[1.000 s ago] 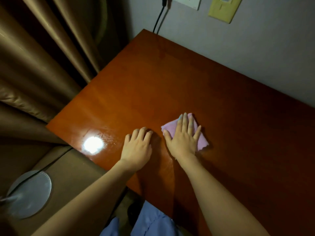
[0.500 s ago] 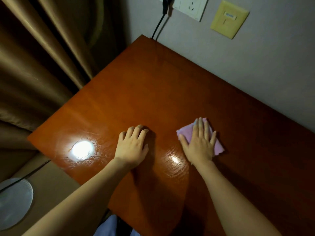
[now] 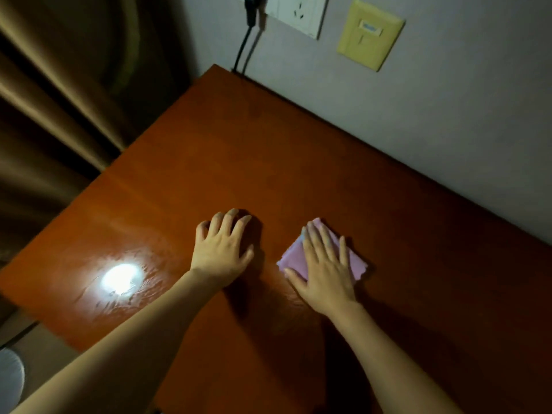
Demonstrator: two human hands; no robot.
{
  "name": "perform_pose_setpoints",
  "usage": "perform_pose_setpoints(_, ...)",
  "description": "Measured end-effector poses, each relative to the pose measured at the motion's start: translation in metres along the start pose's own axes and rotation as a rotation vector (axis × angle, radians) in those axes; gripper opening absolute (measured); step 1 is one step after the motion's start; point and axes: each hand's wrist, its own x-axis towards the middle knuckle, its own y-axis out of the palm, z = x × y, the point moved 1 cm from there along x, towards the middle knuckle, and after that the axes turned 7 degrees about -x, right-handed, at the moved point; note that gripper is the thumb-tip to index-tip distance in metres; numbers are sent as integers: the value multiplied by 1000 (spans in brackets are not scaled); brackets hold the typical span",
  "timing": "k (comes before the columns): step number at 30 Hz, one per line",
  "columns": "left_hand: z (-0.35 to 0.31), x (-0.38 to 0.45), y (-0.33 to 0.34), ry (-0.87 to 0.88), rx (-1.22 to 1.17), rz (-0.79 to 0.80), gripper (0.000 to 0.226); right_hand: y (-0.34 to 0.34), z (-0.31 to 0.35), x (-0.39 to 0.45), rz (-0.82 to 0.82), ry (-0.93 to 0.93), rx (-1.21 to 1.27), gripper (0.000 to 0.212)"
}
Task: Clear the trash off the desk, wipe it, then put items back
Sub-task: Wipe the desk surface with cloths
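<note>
The desk is a glossy reddish-brown wooden top, bare apart from my hands and a cloth. A folded pink cloth lies on it right of centre. My right hand lies flat on top of the cloth, fingers spread, pressing it to the wood. My left hand rests palm down on the bare desk just left of it, fingers slightly curled, holding nothing. A bright light reflection shows on the damp-looking surface near the left front.
Brown curtains hang at the desk's left edge. The grey wall behind carries a white socket with a black plug and cable, and a yellow wall plate. A pale round object sits low at the left.
My right hand has slid the pink cloth to the right across the desk. The left hand stays planted. The view has tilted up, showing more of the wall.
</note>
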Motion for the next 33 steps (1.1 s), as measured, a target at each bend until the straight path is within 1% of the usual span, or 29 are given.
perform_pose_setpoints(2, -4, 5, -2, -6, 12, 24, 71, 0, -23, 8, -3, 77, -19, 83)
perform_pose_setpoints(4, -5, 9, -1, -8, 22, -4, 74, -3, -36, 25, 17, 170, -3, 83)
perform_pose_setpoints(6, -4, 10, 0, -7, 21, -5, 76, -9, -30, 49, 36, 291, 24, 84)
perform_pose_setpoints(8, -2, 12, 2, -9, 43, 0, 73, -16, -12, 74, 35, 374, 68, 84)
perform_pose_setpoints(10, -3, 16, -2, -18, 54, -6, 70, -21, 11, 89, 26, 348, 114, 82)
perform_pose_setpoints(13, -6, 20, -5, -23, 46, 4, 73, -22, 34, 79, -27, 211, 97, 83)
perform_pose_setpoints(16, -9, 25, -6, -23, 41, -1, 76, -12, 19, 47, -46, -2, 47, 82)
perform_pose_setpoints(18, -12, 30, -8, -38, 42, -1, 71, -5, -3, 31, -26, -80, 19, 83)
perform_pose_setpoints(20, -17, 36, -10, -44, 22, 7, 66, -3, -27, 31, -14, -40, 3, 84)
perform_pose_setpoints(23, -22, 41, -11, -59, 20, 0, 67, -9, -50, 58, 18, 139, -17, 86)
perform_pose_setpoints(25, -22, 41, -9, -78, 26, 7, 67, -16, -49, 85, 26, 268, 13, 87)
perform_pose_setpoints(27, -22, 42, -9, -74, 26, 16, 69, -23, -36, 110, 28, 341, 52, 85)
perform_pose_setpoints(30, -20, 45, -8, -48, 39, -16, 66, -31, -12, 134, 22, 278, 103, 83)
perform_pose_setpoints(33, -23, 49, -8, -30, 42, -36, 66, -32, -7, 126, -1, 123, 91, 82)
